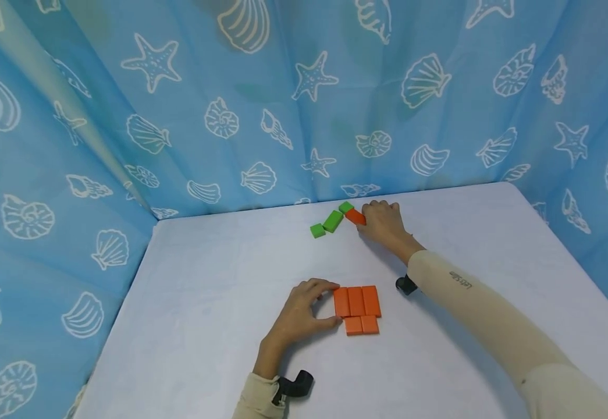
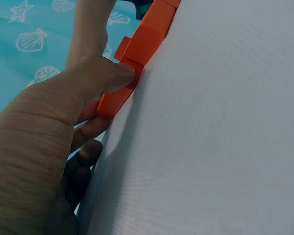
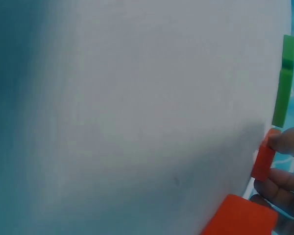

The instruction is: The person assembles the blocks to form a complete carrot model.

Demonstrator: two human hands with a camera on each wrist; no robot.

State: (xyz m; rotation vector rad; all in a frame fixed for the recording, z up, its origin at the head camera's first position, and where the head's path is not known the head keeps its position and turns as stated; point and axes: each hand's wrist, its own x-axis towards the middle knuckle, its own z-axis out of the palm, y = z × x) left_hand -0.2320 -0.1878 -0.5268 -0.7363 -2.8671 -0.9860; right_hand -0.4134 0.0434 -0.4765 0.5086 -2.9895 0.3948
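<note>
In the head view, several orange blocks (image 1: 356, 301) lie on the white table, three longer ones side by side above two shorter ones. The left hand (image 1: 299, 314) spans the leftmost long block (image 1: 341, 302), index fingertip at its far end and thumb at its near end. From the left wrist, the thumb (image 2: 120, 76) presses along the orange edge. Farther back, the right hand (image 1: 382, 222) pinches another orange block (image 1: 355, 216) between thumb and fingers. The right wrist view shows this block (image 3: 264, 156) upon the table in line with green blocks (image 3: 284, 93).
Near the table's back edge lie a small green block (image 1: 317, 230), a longer green block (image 1: 333, 221) and another small green one (image 1: 345, 206). A blue curtain (image 1: 283, 87) with shell patterns hangs behind and beside the white table (image 1: 204, 302).
</note>
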